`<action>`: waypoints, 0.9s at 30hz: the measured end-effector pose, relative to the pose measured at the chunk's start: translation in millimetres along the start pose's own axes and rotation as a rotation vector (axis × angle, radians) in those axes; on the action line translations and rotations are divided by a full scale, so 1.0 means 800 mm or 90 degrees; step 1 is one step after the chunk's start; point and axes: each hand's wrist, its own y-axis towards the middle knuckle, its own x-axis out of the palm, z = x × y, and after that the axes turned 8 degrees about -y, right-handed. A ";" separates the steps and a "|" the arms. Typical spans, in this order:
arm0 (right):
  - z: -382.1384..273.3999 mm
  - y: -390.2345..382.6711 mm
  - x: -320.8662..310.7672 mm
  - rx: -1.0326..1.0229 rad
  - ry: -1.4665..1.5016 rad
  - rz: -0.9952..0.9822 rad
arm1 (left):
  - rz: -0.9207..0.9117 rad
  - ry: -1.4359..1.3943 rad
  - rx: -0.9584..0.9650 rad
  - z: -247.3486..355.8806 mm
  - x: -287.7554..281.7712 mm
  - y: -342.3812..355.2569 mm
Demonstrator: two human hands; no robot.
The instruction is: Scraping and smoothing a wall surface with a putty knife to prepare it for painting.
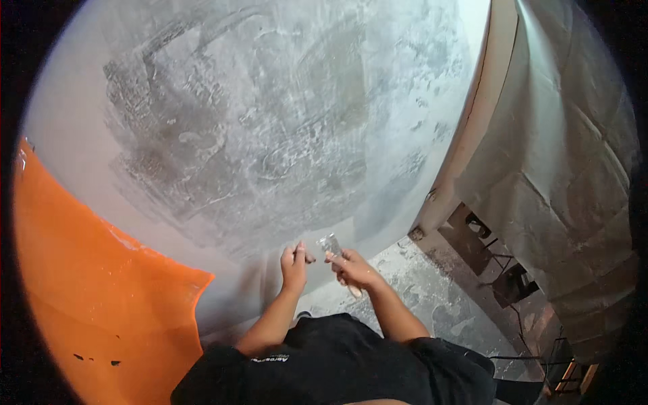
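Note:
My right hand (352, 270) grips a putty knife (329, 244) with a smeared metal blade and a pale handle that shows below my fingers. Just left of the blade, my left hand (294, 268) is raised with its fingers curled; whatever it may hold is too small to make out. Both hands are in front of a large pale wall (270, 135) coated in mottled grey, patchy material with rough trowel marks. The hands appear near the wall's lower part, though whether either touches it I cannot tell.
An orange panel (115, 310) with a ragged edge is at the left. A creased grey sheet (553, 155) hangs at the right. Below it are dark fixtures (513, 287) and a thin metal frame. The white-splattered floor (452, 317) shows behind my right arm.

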 end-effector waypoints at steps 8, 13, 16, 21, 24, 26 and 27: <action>0.006 0.040 -0.025 -0.010 0.064 -0.021 | -0.005 0.096 -0.096 -0.029 0.017 0.024; 0.000 0.049 -0.065 0.017 0.066 0.079 | -0.080 0.025 -0.188 -0.074 0.058 0.061; 0.001 0.053 -0.097 0.035 0.095 0.166 | -0.217 0.021 -0.189 -0.122 0.087 0.078; -0.037 0.080 -0.134 0.027 0.155 0.299 | -0.390 -0.031 -0.274 -0.107 0.138 0.140; -0.080 0.101 -0.139 -0.035 0.065 0.278 | -0.356 -0.060 -0.197 -0.081 0.152 0.173; -0.090 0.112 -0.147 -0.081 0.015 0.256 | -0.319 -0.051 -0.075 -0.052 0.162 0.186; -0.097 0.114 -0.150 -0.081 0.014 0.259 | -0.321 -0.053 -0.075 -0.042 0.164 0.193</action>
